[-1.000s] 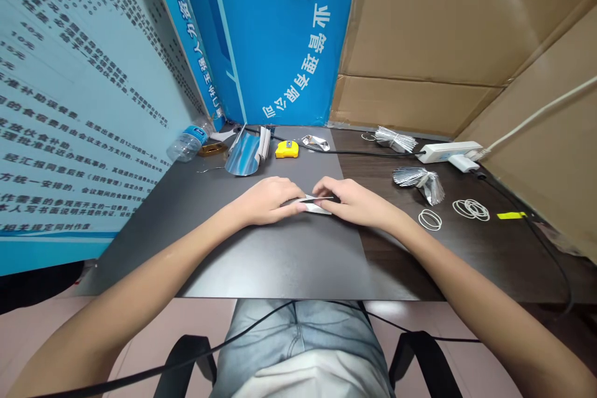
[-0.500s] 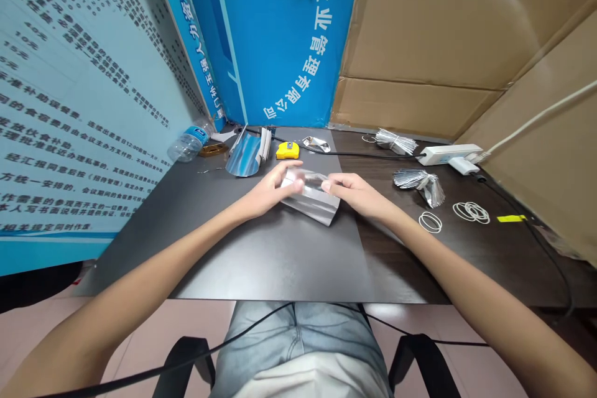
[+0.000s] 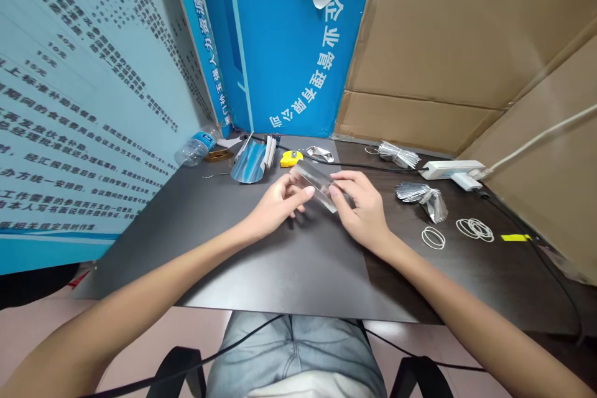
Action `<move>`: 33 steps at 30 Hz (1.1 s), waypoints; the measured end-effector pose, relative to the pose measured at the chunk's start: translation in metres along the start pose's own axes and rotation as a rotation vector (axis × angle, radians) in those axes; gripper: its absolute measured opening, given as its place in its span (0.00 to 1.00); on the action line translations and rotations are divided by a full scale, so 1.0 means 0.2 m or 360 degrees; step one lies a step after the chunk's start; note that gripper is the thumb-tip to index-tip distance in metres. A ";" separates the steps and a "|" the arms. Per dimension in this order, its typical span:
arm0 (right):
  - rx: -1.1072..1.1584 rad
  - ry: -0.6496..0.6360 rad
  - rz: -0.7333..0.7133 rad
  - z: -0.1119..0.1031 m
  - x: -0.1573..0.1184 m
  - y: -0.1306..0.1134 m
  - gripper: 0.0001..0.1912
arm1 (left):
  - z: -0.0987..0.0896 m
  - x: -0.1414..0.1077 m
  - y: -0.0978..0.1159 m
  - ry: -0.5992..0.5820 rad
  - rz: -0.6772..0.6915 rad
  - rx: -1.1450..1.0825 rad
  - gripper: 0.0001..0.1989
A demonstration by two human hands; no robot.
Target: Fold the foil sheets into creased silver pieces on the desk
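A shiny silvery, partly see-through sheet (image 3: 313,179) is held slanted above the dark grey mat between both hands. My left hand (image 3: 284,198) grips its left side, thumb on top and fingers beneath. My right hand (image 3: 358,202) pinches its right side between thumb and fingers. Just behind the sheet lies a yellow tape measure (image 3: 291,158), with a small crumpled silver piece (image 3: 320,153) beside it. A curved blue sheet (image 3: 250,161) stands behind my left hand.
A plastic bottle (image 3: 196,146) lies at the back left. Tied silver strips (image 3: 398,154), a second bundle (image 3: 422,194), white rings (image 3: 474,229), a power strip (image 3: 453,169) and yellow tape (image 3: 515,237) are on the right. Board and cardboard walls stand behind.
The silvery sheet has been raised and turned, and now looks narrower. My right hand has turned, with its back more in view. The camera view has shifted slightly.
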State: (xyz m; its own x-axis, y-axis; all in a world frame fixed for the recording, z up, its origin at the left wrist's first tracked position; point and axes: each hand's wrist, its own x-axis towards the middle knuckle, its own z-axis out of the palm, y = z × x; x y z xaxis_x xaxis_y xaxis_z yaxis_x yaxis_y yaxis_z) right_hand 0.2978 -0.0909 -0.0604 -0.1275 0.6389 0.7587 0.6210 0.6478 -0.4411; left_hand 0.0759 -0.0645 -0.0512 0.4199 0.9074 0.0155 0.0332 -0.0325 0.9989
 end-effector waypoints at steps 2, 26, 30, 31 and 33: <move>0.0088 -0.0086 0.0099 0.02 -0.02 -0.03 0.09 | 0.02 -0.01 0.00 -0.0088 -0.0036 -0.0169 0.28; 0.1111 -0.0757 0.1214 0.03 0.01 -0.02 0.14 | -0.15 0.05 0.06 -0.0698 -0.0214 0.0332 0.24; 0.1166 -0.0594 0.1263 0.05 -0.01 0.02 0.16 | -0.14 0.05 0.06 -0.0506 -0.0278 0.0173 0.30; 0.1148 -0.0578 0.1239 0.05 -0.01 0.03 0.15 | -0.14 0.05 0.05 -0.0498 -0.0288 0.0138 0.29; 0.1119 -0.0606 0.1182 0.04 -0.01 0.05 0.15 | -0.14 0.06 0.05 -0.0505 -0.0320 0.0053 0.27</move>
State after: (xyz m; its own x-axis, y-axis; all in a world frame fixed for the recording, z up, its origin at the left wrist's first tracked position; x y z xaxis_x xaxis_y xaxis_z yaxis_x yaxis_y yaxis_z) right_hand 0.2983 -0.0817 -0.0709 -0.2095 0.9768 0.0452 0.0767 0.0625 -0.9951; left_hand 0.0548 -0.0425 -0.0394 0.6620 0.7223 -0.2002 0.1709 0.1146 0.9786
